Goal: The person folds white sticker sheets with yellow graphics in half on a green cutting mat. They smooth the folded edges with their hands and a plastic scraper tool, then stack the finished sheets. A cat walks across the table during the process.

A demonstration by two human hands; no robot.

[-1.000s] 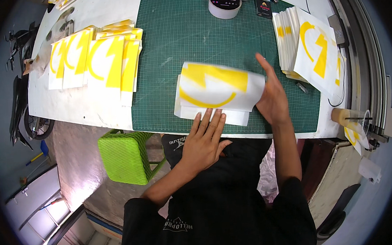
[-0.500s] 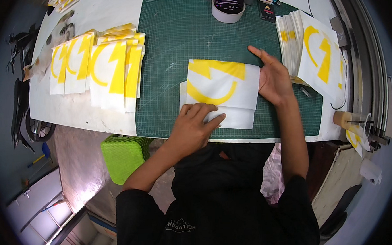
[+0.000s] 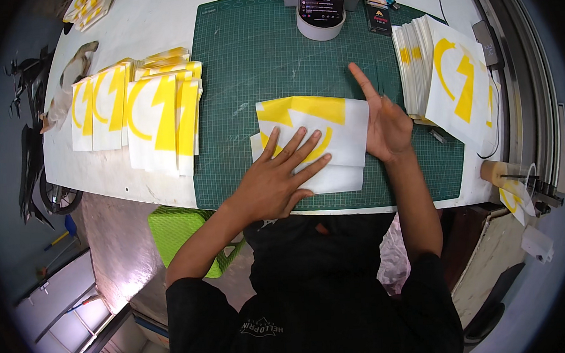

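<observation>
A white sheet with a yellow print [image 3: 354, 144] lies folded on the green cutting mat [image 3: 251, 63], with a lower layer showing along its near edge and at its left side. My left hand [image 3: 282, 176] rests flat across its left half, fingers spread over the print. At the sheet's right edge, my right hand [image 3: 388, 129] stands on its side with the palm turned toward the sheet, thumb and fingers extended. Nothing is gripped in either hand. Whether the sheet is paper or cloth I cannot tell.
Stacks of similar folded printed pieces [image 3: 155, 116] lie on the left; another stack [image 3: 417, 67] leans at the right. A phone [image 3: 321, 5] stands in a white round holder behind, beside a dark small box [image 3: 377, 15]. A green stool [image 3: 177, 233] stands below the table edge.
My left hand has gone from curled fingers at the sheet's near edge to lying flat on its print. My right hand stays at the right edge. The whole view has shifted slightly.
</observation>
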